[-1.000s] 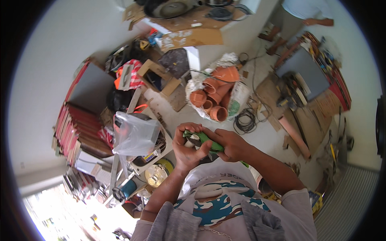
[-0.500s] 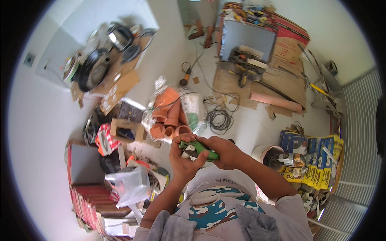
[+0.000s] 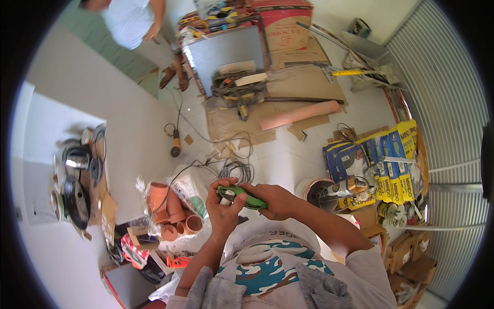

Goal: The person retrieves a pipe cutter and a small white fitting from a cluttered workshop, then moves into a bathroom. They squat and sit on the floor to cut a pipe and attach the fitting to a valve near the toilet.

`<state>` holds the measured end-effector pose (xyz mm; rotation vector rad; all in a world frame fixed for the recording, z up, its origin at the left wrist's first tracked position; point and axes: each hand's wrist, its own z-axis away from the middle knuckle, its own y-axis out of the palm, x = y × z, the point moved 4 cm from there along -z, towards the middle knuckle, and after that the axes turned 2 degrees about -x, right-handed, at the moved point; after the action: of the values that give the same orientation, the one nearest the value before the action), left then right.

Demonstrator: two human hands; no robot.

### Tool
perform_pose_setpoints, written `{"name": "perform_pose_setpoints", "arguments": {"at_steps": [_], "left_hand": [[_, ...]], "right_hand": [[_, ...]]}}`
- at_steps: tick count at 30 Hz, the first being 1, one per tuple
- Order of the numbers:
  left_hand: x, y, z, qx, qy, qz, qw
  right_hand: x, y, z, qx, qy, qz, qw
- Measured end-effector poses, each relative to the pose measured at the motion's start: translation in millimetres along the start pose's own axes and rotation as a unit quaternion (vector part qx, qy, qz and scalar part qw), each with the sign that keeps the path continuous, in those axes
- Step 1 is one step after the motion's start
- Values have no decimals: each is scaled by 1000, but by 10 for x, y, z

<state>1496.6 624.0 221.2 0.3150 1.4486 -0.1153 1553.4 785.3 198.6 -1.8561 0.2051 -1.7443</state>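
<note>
Both hands meet in front of my torso around a green-handled pipe cutter (image 3: 251, 201). My right hand (image 3: 279, 200) is closed over its handles. My left hand (image 3: 221, 212) wraps the cutter's jaw end and a short white pipe piece (image 3: 225, 201), with the thumb laid along it. The dark blade lies beside the white piece. Fingers cover part of both, so I cannot tell how far the jaw is closed on the pipe.
Orange pipe fittings (image 3: 167, 206) in clear plastic lie left; a coiled cable (image 3: 236, 169) is ahead. A bucket (image 3: 314, 190) and blue-yellow bags (image 3: 393, 165) stand right. Beyond lie an orange pipe (image 3: 300, 115) and cardboard (image 3: 226, 123). Another person (image 3: 135, 23) stands far left.
The view has swung right, so the room's things sit further left and the bags show more fully. Both hands keep their grip on the cutter and white piece.
</note>
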Motion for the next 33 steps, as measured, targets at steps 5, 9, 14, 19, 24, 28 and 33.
{"name": "perform_pose_setpoints", "arguments": {"at_steps": [5, 9, 14, 19, 24, 28, 33], "left_hand": [[87, 525, -621, 63, 4, 27, 998], [171, 873, -1109, 114, 17, 1, 993], [390, 1200, -1941, 171, -18, -38, 984], [809, 1478, -2785, 187, -177, 149, 955], [1075, 2215, -3456, 250, -223, 140, 932], [1074, 3155, -3773, 371, -237, 101, 892], [1032, 4256, -3653, 527, -306, 89, 788]], "right_hand": [[-346, -553, -34, -48, 48, 10, 998], [-555, -930, -99, -113, 80, 12, 990], [-967, -1373, -349, -162, 136, 5, 977], [-1373, -1894, -765, -200, 252, -30, 946], [-1619, -2352, -880, -240, 310, -65, 918], [-1731, -2619, -602, -351, 299, -112, 880], [-2306, -2478, 368, -565, 189, -259, 760]]}}
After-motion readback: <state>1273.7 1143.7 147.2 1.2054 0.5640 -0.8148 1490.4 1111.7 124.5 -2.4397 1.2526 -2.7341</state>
